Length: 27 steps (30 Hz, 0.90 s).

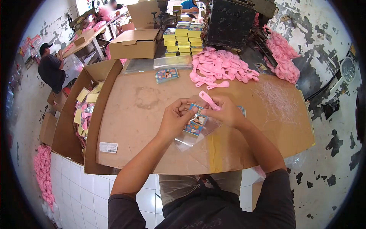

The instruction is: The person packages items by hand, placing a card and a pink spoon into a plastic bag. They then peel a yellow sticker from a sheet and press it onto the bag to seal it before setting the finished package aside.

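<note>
Over the middle of the cardboard-covered table, my left hand (174,117) is closed on a blue printed card (195,128), thumb across its upper part. A clear plastic bag (186,142) lies around and below the card. My right hand (228,111) is closed on a pink plastic spoon (207,100), its holed handle end pointing up and left. The right fingertips are also right at the card's top edge. Partly hidden behind the right wrist lie more blue cards (242,110). Ahead of both hands is a heap of pink spoons (223,66).
A card stack (166,75) lies beside clear bags (172,62). Yellow-edged card stacks (183,38) and a carton (133,44) stand at the back. An open box (106,110) of packed spoons is at left. Plastic strands (280,101) lie right. A person (52,68) sits far left.
</note>
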### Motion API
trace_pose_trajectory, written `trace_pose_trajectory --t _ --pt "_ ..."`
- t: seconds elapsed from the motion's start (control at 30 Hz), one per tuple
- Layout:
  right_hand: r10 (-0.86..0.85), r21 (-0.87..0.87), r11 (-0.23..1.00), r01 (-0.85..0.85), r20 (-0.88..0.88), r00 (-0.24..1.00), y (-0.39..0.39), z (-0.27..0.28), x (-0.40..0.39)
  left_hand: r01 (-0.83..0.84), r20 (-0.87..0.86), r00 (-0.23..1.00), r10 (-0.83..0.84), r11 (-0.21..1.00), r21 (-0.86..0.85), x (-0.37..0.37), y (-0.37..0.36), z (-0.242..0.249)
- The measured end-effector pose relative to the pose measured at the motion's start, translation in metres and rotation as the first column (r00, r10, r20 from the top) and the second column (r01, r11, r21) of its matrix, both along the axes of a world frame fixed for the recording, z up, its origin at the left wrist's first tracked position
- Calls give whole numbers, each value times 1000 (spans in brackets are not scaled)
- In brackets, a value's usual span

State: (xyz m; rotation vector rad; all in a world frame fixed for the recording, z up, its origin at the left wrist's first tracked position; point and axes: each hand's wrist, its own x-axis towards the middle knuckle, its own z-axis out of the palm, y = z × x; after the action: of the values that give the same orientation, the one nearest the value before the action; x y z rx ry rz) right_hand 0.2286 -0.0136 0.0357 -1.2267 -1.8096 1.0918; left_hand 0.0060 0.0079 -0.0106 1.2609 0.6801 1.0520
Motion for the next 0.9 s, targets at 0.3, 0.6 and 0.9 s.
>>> trace_pose_trajectory --t 0.3,0.6,0.9 --pt "-235 67 966 250 -180 955 1 -11 5 260 -102 957 -273 958 -124 -1 -4 6" --pt "-196 100 969 225 -236 952 3 -12 8 227 -47 970 -237 962 -153 0 -3 3" --pt "-146 166 971 173 -161 976 8 -20 9 295 -66 951 -302 951 -97 -1 0 0"
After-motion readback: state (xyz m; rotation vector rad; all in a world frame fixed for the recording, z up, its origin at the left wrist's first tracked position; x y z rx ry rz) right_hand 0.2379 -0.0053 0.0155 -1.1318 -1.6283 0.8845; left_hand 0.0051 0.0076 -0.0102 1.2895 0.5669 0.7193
